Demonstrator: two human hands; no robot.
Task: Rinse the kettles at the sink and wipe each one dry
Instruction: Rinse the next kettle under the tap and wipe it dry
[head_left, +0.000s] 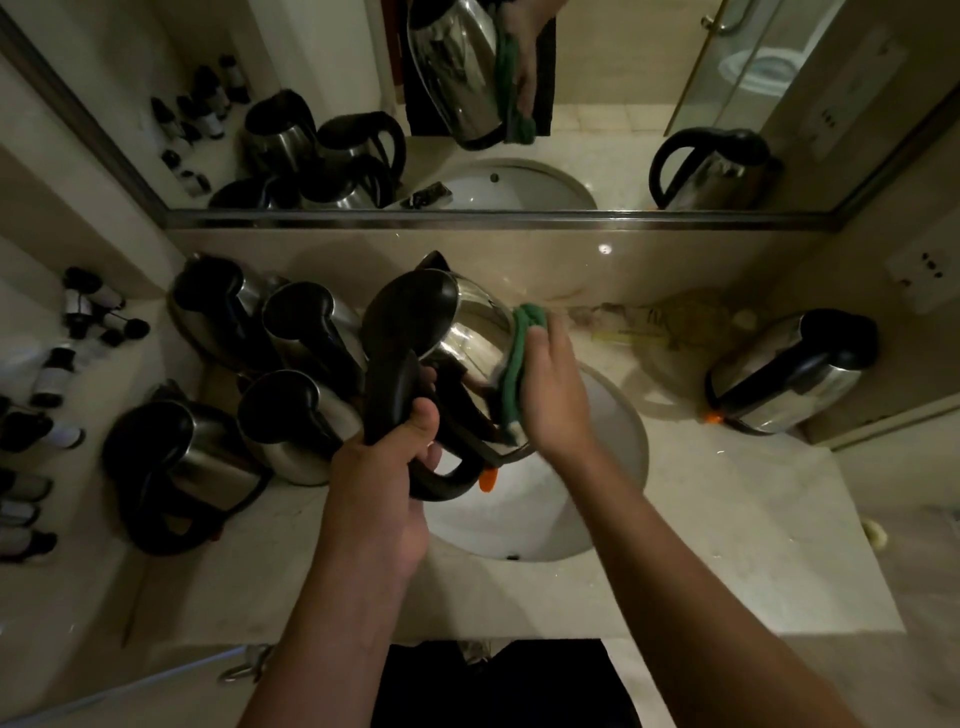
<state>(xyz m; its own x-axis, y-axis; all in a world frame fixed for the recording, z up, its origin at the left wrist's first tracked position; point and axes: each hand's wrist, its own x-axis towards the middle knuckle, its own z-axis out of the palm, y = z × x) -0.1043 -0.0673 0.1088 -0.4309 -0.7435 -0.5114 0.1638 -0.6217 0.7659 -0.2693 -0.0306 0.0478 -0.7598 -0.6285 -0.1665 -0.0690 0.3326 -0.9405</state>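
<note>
The left hand is closed around the black handle of the steel kettle, holding it tilted above the white sink near frame centre, while the right hand lies flat at the kettle's 3 o'clock side, pressing a folded green cloth against the steel wall. Four more kettles stand clustered on the counter at 9 o'clock, touching or just beside one another. A single kettle stands at 3 o'clock, well apart from the sink.
</note>
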